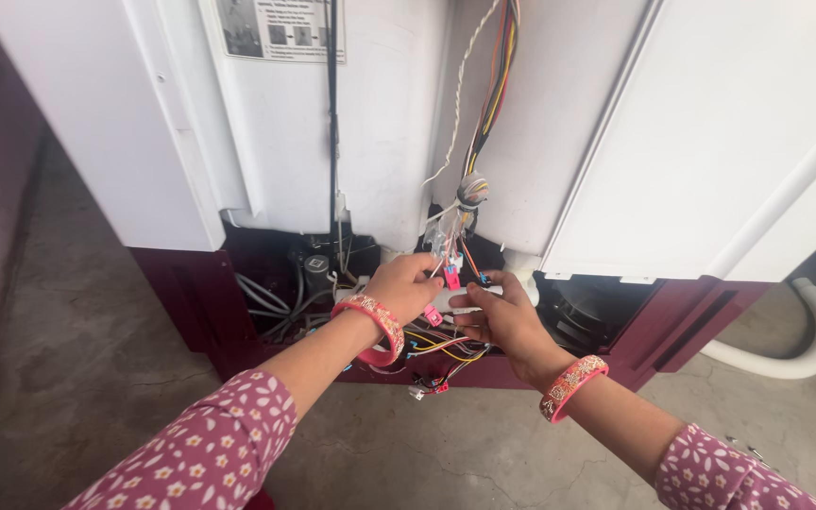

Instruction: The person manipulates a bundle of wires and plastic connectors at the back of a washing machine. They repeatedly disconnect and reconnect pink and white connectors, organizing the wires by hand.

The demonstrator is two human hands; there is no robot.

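The white appliance cabinet point(351, 123) stands on a concrete floor point(87, 378), its maroon base point(682, 316) open at the rear. A white drain hose point(809, 340) curves at the right. A multicoloured wire harness point(488, 90) descends into the opening. The left hand point(406, 286) is closed, pinching a connector cluster point(448, 269). The right hand point(505, 316) is partly closed, its fingers gripping a white connector point(460, 302) just below the cluster. 2 red bangles point(570, 385) sit at the wrists.

Soft, even daylight filled the scene. The white panels point(710, 123) were bright, nearly washed out at the right. The open cavity point(323, 274) lay in shadow. Edges bowed slightly; focus stayed sharp.
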